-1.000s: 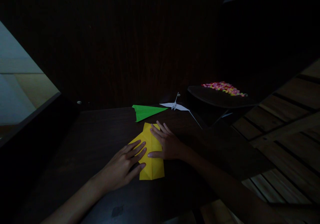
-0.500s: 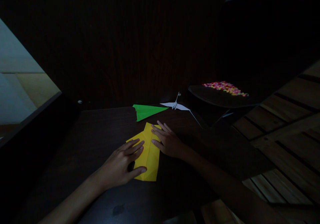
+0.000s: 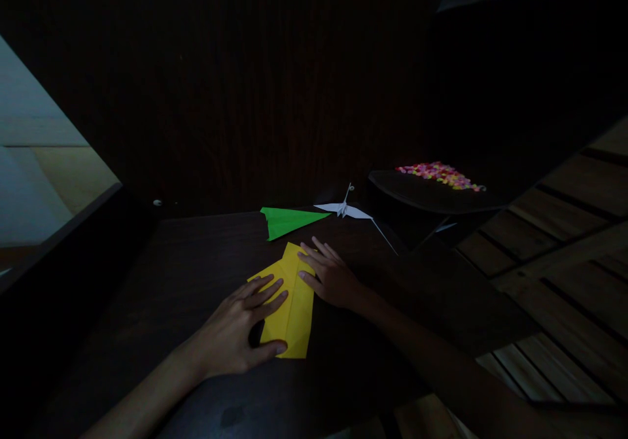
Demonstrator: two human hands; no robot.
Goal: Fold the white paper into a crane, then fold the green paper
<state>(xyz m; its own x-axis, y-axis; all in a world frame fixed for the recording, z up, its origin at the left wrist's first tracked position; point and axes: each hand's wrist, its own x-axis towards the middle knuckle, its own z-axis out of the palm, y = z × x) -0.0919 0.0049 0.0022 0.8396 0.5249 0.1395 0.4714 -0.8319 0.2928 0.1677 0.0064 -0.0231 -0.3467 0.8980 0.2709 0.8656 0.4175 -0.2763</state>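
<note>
A folded sheet of yellow paper (image 3: 297,308) lies flat on the dark wooden desk (image 3: 196,256), with creases showing down its middle. My left hand (image 3: 245,321) rests on its left side, fingers spread and thumb near the bottom edge. On the upper right part lies my right hand (image 3: 331,275), its fingers stretched out over the paper's corner. Just beyond the yellow paper is a green paper plane (image 3: 292,222), its tip pointing right. A white paper crane (image 3: 344,209) with spread wings touches or nearly touches that tip.
A dark rounded shelf (image 3: 392,184) at the right bears a heap of small pink, red and yellow pieces (image 3: 444,175). A dark wooden panel (image 3: 245,99) rises behind the desk. Slatted wooden flooring (image 3: 564,229) shows at the far right.
Both hands stay on the yellow paper. The left fingers have shifted slightly right across it; otherwise the view has only moved a little.
</note>
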